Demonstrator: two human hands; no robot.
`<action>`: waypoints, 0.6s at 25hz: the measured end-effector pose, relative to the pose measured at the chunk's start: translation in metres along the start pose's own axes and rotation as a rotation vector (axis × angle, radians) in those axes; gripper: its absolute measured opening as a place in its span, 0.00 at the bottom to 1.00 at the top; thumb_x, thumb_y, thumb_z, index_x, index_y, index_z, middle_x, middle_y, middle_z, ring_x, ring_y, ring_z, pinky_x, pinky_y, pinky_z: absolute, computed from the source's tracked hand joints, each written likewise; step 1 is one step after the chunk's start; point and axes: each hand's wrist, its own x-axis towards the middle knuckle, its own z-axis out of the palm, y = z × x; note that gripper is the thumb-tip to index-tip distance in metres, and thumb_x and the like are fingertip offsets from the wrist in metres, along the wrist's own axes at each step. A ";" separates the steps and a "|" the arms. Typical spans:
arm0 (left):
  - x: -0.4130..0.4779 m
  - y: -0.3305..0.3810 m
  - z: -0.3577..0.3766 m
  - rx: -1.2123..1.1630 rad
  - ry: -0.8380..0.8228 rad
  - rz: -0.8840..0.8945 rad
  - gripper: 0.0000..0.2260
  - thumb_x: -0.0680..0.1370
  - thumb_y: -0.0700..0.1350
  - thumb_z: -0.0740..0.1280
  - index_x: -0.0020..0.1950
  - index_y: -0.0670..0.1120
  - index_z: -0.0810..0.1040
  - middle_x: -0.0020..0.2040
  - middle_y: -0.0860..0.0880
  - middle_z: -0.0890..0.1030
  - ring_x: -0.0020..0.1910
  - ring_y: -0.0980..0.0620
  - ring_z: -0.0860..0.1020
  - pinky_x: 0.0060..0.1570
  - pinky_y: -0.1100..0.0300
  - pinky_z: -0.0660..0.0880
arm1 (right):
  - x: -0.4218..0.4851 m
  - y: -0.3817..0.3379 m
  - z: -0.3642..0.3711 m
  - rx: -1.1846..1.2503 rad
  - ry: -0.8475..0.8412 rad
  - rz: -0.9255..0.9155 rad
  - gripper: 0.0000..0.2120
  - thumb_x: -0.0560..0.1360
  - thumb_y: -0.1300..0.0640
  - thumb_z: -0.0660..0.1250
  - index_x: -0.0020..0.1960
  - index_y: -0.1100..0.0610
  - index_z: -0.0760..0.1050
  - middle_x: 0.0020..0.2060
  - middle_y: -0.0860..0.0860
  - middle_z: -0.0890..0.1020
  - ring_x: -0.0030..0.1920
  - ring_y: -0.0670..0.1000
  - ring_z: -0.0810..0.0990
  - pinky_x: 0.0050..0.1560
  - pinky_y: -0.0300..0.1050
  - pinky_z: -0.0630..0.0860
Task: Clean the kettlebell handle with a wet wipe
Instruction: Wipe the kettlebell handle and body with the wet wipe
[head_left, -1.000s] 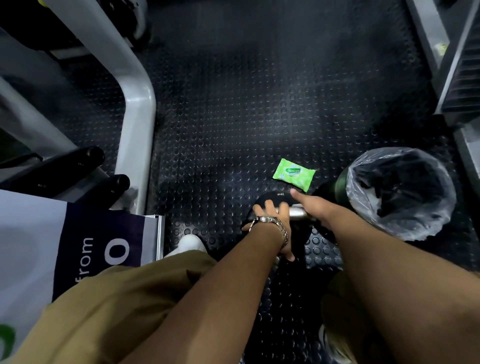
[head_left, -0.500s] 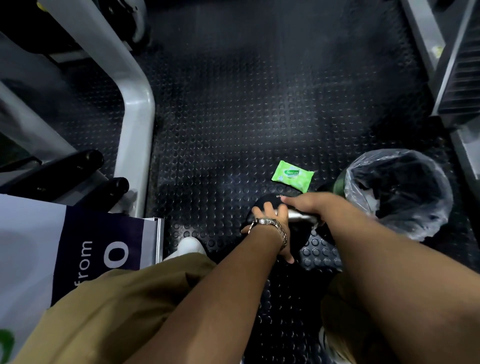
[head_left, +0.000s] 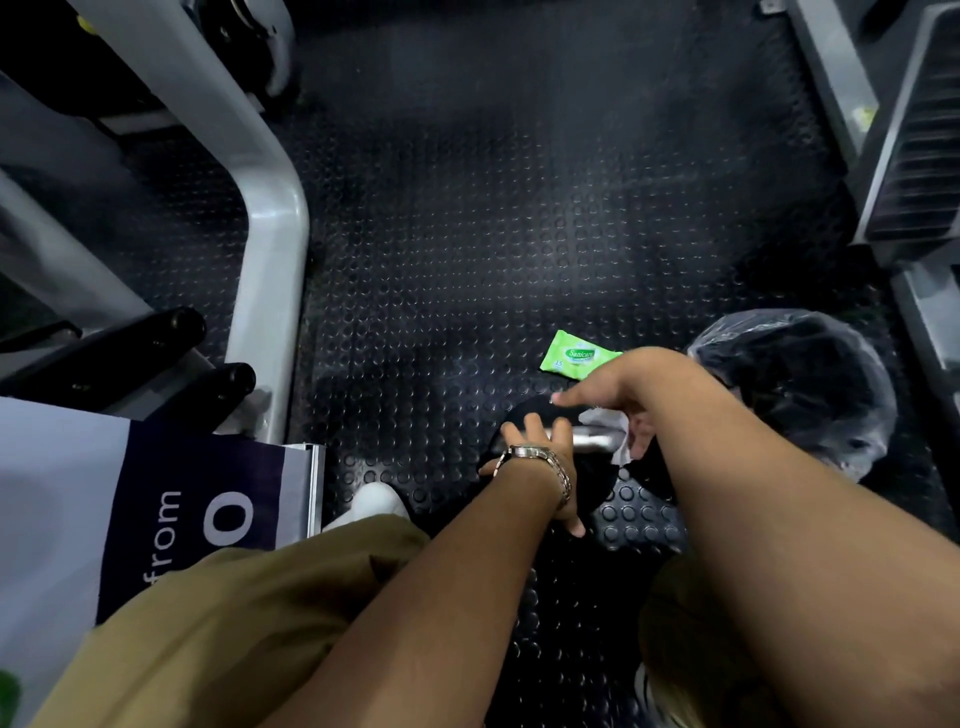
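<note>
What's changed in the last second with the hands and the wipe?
The right hand has rolled and slid slightly left along the kettlebell handle, exposing the white wipe it grips. The left hand still rests on the kettlebell; green wipes pack and lined bin unmoved.

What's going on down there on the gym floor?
A person bends over a black kettlebell on the studded floor. The left hand rests on it, while the right hand holds a white wet wipe against the metal handle. A green wipe pack lies just beyond, near a plastic-lined bin.
</note>
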 end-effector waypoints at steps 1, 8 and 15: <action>0.001 0.001 0.001 0.003 -0.005 -0.003 0.66 0.49 0.73 0.79 0.75 0.48 0.49 0.71 0.41 0.57 0.71 0.34 0.58 0.63 0.33 0.71 | -0.003 -0.005 0.001 -0.030 0.014 0.007 0.39 0.74 0.31 0.69 0.71 0.59 0.66 0.45 0.60 0.83 0.39 0.63 0.87 0.53 0.59 0.81; 0.004 0.000 0.002 0.008 0.006 0.003 0.66 0.50 0.73 0.79 0.76 0.50 0.48 0.71 0.40 0.58 0.71 0.34 0.58 0.64 0.31 0.70 | 0.033 0.051 0.042 0.344 0.122 -0.173 0.37 0.76 0.26 0.58 0.69 0.53 0.77 0.71 0.56 0.75 0.64 0.57 0.74 0.67 0.52 0.65; 0.000 -0.001 0.002 -0.026 -0.003 -0.014 0.64 0.51 0.71 0.81 0.75 0.49 0.49 0.71 0.39 0.56 0.72 0.33 0.57 0.65 0.32 0.70 | 0.001 0.006 0.002 0.084 -0.031 -0.001 0.37 0.75 0.31 0.68 0.70 0.57 0.67 0.59 0.60 0.76 0.55 0.67 0.83 0.60 0.63 0.79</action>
